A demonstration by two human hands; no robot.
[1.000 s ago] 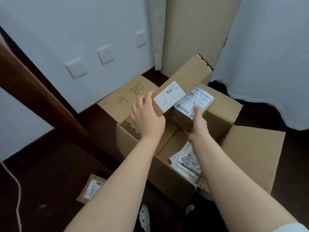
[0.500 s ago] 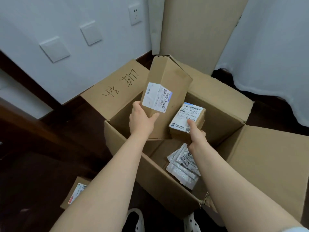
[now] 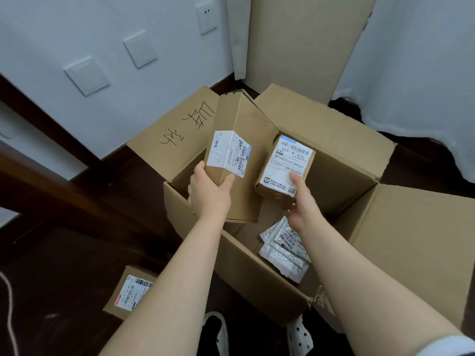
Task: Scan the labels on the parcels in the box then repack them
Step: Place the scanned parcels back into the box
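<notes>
A big open cardboard box (image 3: 341, 160) stands on the dark floor with its flaps spread. My left hand (image 3: 209, 194) grips the lower end of a tall brown parcel (image 3: 240, 140) with a white label, tilted upright over the box's left side. My right hand (image 3: 299, 201) holds a small cube-shaped parcel (image 3: 285, 165) from below, thumb on its barcode label, above the box's middle. Silver bubble mailers (image 3: 285, 250) with labels lie flat on the box's bottom. Another small labelled parcel (image 3: 129, 291) lies on the floor outside the box, at its left.
A white wall with switch plates (image 3: 86, 75) and a socket (image 3: 205, 15) runs along the left. A tall cardboard sheet (image 3: 303, 39) leans behind the box, beside white curtains (image 3: 416, 60). A shoe (image 3: 214, 332) shows at the bottom edge. A thin cord (image 3: 7, 299) lies at far left.
The view has tipped down toward the box. Both parcels have come lower into the box opening, and the tall parcel has swung from slanting to nearly upright.
</notes>
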